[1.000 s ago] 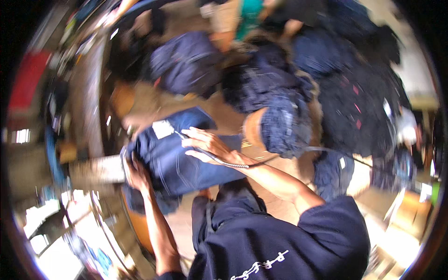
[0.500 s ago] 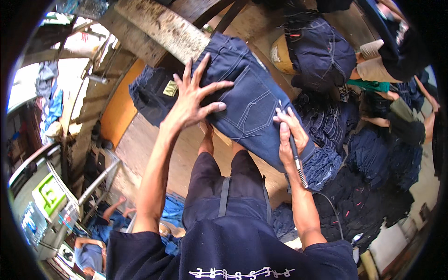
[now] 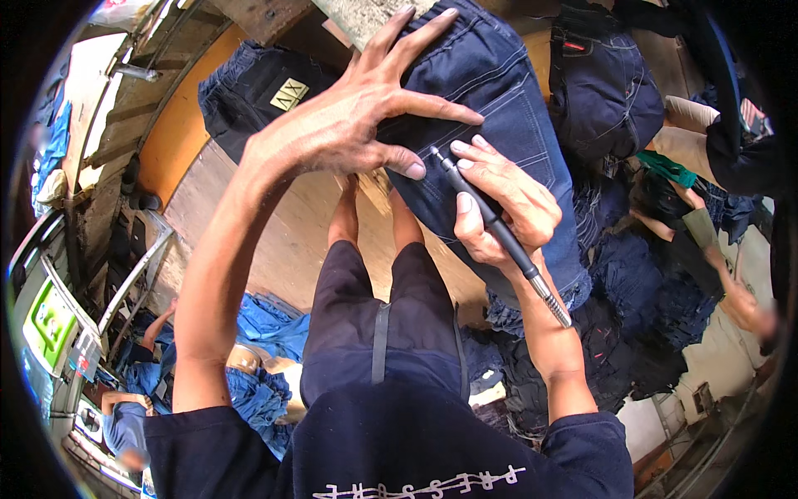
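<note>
Dark blue denim pants (image 3: 536, 116) with pale stitching and a back pocket lie over a wooden board (image 3: 357, 18). My left hand (image 3: 353, 121) rests on them near the waistband, fingers spread and holding nothing. In my right hand (image 3: 519, 204) is a black pen-shaped handpiece (image 3: 496, 223) with a metal tip and a spring sleeve at its rear end. Its tip points up and left, close to my left thumb and over the denim beside the pocket. I cannot tell whether the tip touches the cloth.
A black garment (image 3: 241, 96) with a yellow patch lies left of the board. More dark pants (image 3: 607, 91) hang at the upper right, and dark cloth heaps (image 3: 628, 274) spread below them. Other people's arms (image 3: 727, 287) show at the far right. Blue denim (image 3: 270, 328) lies at lower left.
My right hand has carried the handpiece up and left, from the pocket's right edge to near my left thumb. The view has moved closer to the pants.
</note>
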`<state>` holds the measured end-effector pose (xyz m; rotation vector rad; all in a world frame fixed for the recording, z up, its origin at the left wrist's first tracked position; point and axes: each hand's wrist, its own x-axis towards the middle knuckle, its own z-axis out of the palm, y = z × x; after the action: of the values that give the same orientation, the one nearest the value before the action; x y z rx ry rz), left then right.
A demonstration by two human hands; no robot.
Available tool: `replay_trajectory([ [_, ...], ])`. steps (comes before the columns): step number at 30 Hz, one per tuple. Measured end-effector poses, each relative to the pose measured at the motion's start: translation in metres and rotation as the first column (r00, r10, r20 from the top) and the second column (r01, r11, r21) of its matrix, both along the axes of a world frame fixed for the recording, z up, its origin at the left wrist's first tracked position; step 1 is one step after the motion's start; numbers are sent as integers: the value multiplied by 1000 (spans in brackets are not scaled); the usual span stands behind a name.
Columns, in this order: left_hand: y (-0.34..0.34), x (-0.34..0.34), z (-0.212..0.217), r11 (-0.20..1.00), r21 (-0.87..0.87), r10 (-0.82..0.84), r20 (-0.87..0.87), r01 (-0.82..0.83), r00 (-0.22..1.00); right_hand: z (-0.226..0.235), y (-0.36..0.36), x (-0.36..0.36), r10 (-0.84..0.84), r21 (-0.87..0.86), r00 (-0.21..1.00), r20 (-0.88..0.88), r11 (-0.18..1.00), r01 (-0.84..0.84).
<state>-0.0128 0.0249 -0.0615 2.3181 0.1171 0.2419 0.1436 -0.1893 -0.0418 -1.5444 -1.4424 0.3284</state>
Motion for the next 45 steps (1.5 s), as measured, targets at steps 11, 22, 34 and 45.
replay_trajectory([
  [11, 15, 5, 9, 977, -188, -160, -312, 104, 936, -6, 5, -2, 67, -33, 998, 22, 997, -66],
  [22, 15, 5, 8, 983, -160, -140, -329, 91, 934, -5, 6, -3, 41, -62, 999, 13, 997, -40],
  [34, 14, 3, 1, 986, -135, -139, -310, 101, 941, -1, 0, -2, 17, -134, 999, 28, 991, -13],
  [45, 12, 8, 6, 989, -143, -82, -369, 31, 926, -7, 9, 37, 74, -81, 997, -10, 994, -74],
])
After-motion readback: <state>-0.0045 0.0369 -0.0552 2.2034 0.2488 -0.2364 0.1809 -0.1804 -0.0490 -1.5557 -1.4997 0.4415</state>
